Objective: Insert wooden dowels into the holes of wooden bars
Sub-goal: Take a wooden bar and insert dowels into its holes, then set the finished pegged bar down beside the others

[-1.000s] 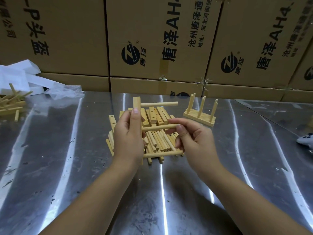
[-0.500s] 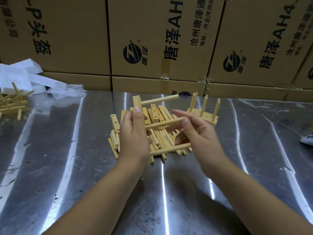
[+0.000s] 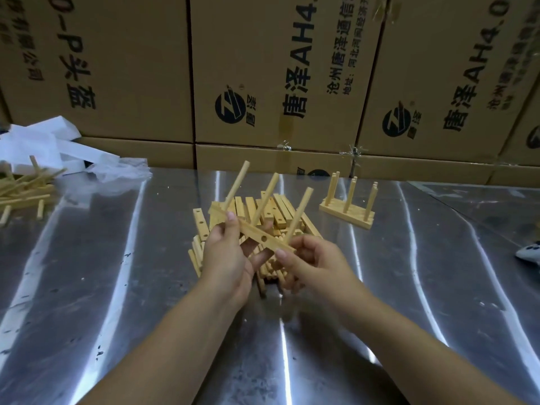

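I hold a wooden bar [image 3: 257,233] over the pile, tilted down to the right, with three dowels [image 3: 264,201] standing up out of its holes and leaning right. My left hand [image 3: 226,258] grips the bar's left end. My right hand [image 3: 312,264] pinches its right end with thumb and fingers. An empty hole shows on the bar's near face. Below the hands lies a pile of loose bars and dowels [image 3: 274,210], partly hidden by them.
A finished bar with three upright dowels [image 3: 347,207] stands to the right on the metal table [image 3: 117,287]. More dowel pieces [image 3: 22,190] and white plastic bags [image 3: 52,147] lie at the far left. Cardboard boxes [image 3: 277,68] wall the back.
The bar has turned from upright in my left hand to lying across both hands, so the dowels now point up. My right hand has moved from the middle dowel to the bar's right end.
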